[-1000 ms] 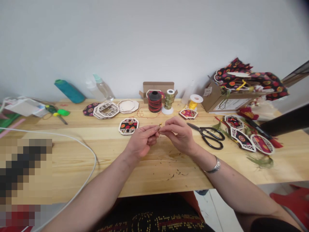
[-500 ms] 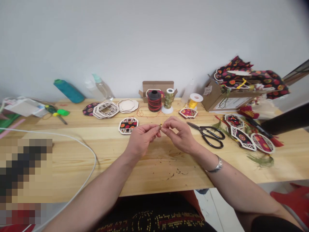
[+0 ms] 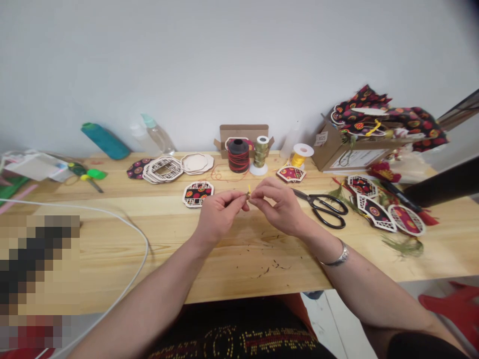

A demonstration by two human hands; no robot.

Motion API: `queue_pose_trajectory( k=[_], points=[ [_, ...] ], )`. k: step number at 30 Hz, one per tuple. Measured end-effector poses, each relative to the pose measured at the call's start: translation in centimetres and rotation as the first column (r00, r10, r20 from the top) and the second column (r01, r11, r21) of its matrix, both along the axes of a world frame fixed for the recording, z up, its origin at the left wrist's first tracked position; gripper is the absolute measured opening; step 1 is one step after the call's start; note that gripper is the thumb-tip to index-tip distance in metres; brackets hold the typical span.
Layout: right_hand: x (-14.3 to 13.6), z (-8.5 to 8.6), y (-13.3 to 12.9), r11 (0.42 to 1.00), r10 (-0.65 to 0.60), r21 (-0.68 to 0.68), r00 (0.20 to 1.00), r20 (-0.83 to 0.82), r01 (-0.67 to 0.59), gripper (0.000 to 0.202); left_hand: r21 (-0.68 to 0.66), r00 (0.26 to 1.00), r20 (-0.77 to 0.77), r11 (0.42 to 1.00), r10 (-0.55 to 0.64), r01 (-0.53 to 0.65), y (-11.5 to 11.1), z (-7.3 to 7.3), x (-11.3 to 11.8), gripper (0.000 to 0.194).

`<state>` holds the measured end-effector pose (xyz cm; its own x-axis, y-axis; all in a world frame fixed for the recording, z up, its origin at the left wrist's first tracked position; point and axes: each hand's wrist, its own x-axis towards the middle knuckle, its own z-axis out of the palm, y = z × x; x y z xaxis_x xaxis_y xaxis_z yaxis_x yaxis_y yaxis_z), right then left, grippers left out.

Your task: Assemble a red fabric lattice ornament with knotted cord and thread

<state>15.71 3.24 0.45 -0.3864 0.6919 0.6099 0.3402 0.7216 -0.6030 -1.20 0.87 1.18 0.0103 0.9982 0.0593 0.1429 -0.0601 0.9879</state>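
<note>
My left hand (image 3: 220,212) pinches a short piece of yellow cord (image 3: 249,187) between thumb and forefinger, above the middle of the table. My right hand (image 3: 279,209) meets it fingertip to fingertip, its thumb and forefinger closed on the same small piece. A tiny gold-coloured bit shows at the pinch, too small to make out. Left of my left hand lies a lattice-framed ornament (image 3: 198,193) with dark patterned fabric. Black-handled scissors (image 3: 329,205) lie just right of my right hand.
Behind my hands stand a dark red thread spool (image 3: 238,157), a gold-green spool (image 3: 261,155) and a yellow cord spool (image 3: 302,154). Wooden lattice frames (image 3: 164,169) lie back left. Finished-looking ornaments (image 3: 376,212) and a full cardboard box (image 3: 355,154) occupy the right. A white cable (image 3: 127,219) curves at left.
The yellow cord end now sticks up more clearly above my fingertips. Both hands stay pinched together in nearly the same place.
</note>
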Motion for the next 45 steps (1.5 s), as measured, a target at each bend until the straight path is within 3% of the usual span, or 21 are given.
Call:
queue_pose_trajectory(
  k=[16, 25, 31, 45],
  points=[
    [0.1, 0.4, -0.3, 0.979, -0.143, 0.180, 0.946, 0.290, 0.092, 0.021, 0.168, 0.984, -0.176, 0.986, 0.017, 0.013, -0.2, -0.5, 0.1, 0.015],
    [0.1, 0.2, -0.5, 0.899, -0.316, 0.422, 0.840, 0.441, 0.117, 0.026, 0.251, 0.962, -0.270, 0.967, 0.035, 0.035, -0.2, -1.0, 0.1, 0.016],
    [0.2, 0.3, -0.5, 0.839, -0.396, 0.533, 0.791, 0.466, 0.106, 0.022, 0.305, 0.945, -0.325, 0.950, 0.043, 0.061, -0.2, -1.4, 0.0, 0.016],
    [0.1, 0.9, -0.8, 0.776, -0.467, 0.626, 0.739, 0.486, 0.079, 0.023, 0.349, 0.921, -0.384, 0.934, 0.067, 0.078, -0.2, -1.4, 0.0, 0.016]
  ],
)
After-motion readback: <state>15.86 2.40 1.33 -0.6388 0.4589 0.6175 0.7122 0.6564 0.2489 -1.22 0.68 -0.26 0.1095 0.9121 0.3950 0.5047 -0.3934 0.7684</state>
